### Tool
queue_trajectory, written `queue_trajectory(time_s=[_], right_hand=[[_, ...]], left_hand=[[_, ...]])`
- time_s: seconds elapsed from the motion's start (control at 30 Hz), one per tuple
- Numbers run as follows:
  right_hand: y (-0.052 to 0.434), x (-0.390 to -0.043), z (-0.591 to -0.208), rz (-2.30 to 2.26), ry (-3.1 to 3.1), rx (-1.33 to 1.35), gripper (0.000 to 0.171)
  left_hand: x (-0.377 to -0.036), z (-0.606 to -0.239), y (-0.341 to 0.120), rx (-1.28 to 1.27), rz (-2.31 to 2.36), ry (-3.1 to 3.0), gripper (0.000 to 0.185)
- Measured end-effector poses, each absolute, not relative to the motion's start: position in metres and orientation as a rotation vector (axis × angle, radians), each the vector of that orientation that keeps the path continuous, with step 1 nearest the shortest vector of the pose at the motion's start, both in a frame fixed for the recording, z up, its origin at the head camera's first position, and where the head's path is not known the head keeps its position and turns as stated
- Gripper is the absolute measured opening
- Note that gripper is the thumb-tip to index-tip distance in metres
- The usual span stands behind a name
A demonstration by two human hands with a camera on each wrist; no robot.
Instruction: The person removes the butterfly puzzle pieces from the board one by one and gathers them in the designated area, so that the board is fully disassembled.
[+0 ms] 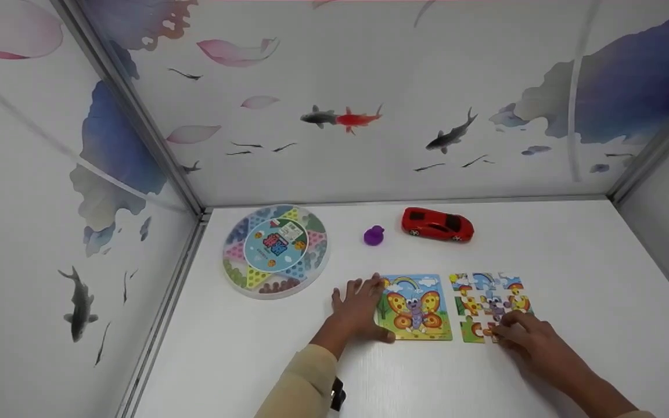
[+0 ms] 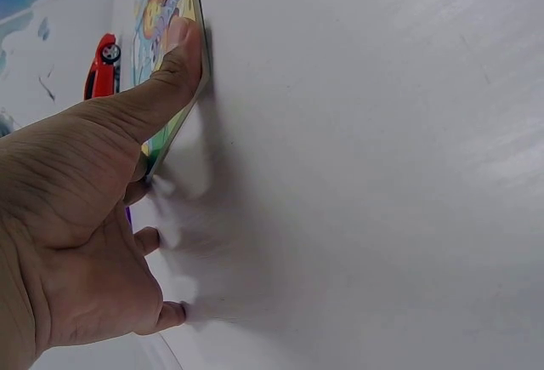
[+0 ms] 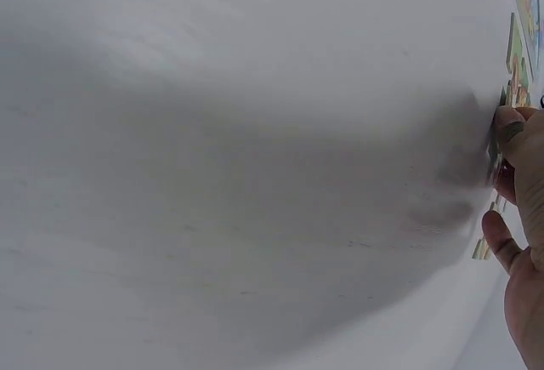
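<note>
My left hand [image 1: 359, 313] rests with spread fingers along the left side of a square butterfly picture board [image 1: 417, 307]. Its thumb [image 2: 183, 55] lies on the near left corner of the board. To the right, cut puzzle pieces [image 1: 484, 302] with a matching butterfly picture lie in rows with small gaps between them. My right hand [image 1: 535, 342] is at the near row of these pieces, thumb and finger pinching a small puzzle piece [image 1: 489, 332]. Most of that piece is hidden behind the fingertips. In the right wrist view, the right hand [image 3: 518, 174] is low over the white table.
A round Chinese checkers board [image 1: 276, 244] lies at the far left of the white table [image 1: 241, 360]. Behind the puzzle are a purple toy duck [image 1: 374, 235] and a red toy car [image 1: 437, 224]. Printed walls [image 1: 369, 168] enclose the table at the back and sides.
</note>
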State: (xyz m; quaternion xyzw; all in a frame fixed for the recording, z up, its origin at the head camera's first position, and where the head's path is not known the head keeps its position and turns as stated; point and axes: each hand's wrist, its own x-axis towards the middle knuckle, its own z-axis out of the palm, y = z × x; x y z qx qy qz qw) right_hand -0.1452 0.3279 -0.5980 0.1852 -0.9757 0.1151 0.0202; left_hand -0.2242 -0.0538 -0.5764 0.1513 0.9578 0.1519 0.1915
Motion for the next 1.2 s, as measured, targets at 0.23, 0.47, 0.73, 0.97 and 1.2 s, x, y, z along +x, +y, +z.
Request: queue_trajectory(time_s=[0.23,0.47,0.73,0.97,1.2], right_hand=[[0.326,-0.146,-0.598,0.361,-3.015,0.576,0.032],[0.325,-0.150,-0.592,0.440,-3.081,0.554,0.037],[0.321,-0.158,-0.585,0.494,-3.132,0.518,0.029],[0.306,-0.170,-0.577,0.585,-3.113,0.526,0.023],[0.274,-0.185,-0.576,0.576,-3.117,0.609,0.038]], left_hand=[[-0.225,-0.577,-0.054,0.431,0.434,2.692,0.121],[-0.223,-0.574,-0.055,0.434,0.450,2.689,0.121],[-0.223,-0.575,-0.055,0.430,0.452,2.690,0.120],[-0.224,-0.579,-0.055,0.432,0.426,2.701,0.120],[-0.225,-0.580,-0.055,0.436,0.398,2.708,0.119]])
